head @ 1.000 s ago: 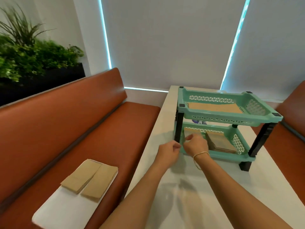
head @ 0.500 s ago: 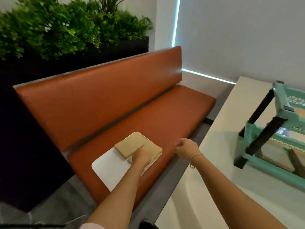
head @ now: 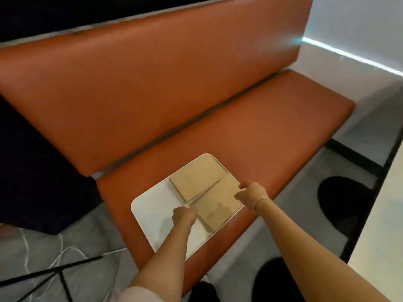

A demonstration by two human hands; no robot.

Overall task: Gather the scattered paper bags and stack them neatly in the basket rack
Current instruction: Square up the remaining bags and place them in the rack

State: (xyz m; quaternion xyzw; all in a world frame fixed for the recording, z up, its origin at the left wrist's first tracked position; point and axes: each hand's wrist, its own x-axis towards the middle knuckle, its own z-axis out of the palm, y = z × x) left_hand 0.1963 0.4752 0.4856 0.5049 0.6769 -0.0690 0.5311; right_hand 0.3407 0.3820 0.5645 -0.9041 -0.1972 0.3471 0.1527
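Two flat stacks of brown paper bags lie side by side on a white tray (head: 152, 210) on the orange bench seat. The far stack (head: 197, 180) lies untouched. My left hand (head: 184, 215) has curled fingers on the left corner of the near stack (head: 216, 207). At the same stack's right edge, my right hand (head: 250, 192), with a thin bracelet on its wrist, pinches with fingers and thumb. The stack lies flat on the tray. The basket rack is out of view.
The orange bench (head: 261, 131) with its tall backrest fills the view. The pale table's edge (head: 383, 214) runs down the right side, with dark round shapes (head: 340, 199) on the grey floor beneath. Cables and a black stand (head: 54, 269) lie at lower left.
The view has swung from the basket rack on the table down to the bench. Both hands have left the rack and come down onto the near stack of bags on the tray.
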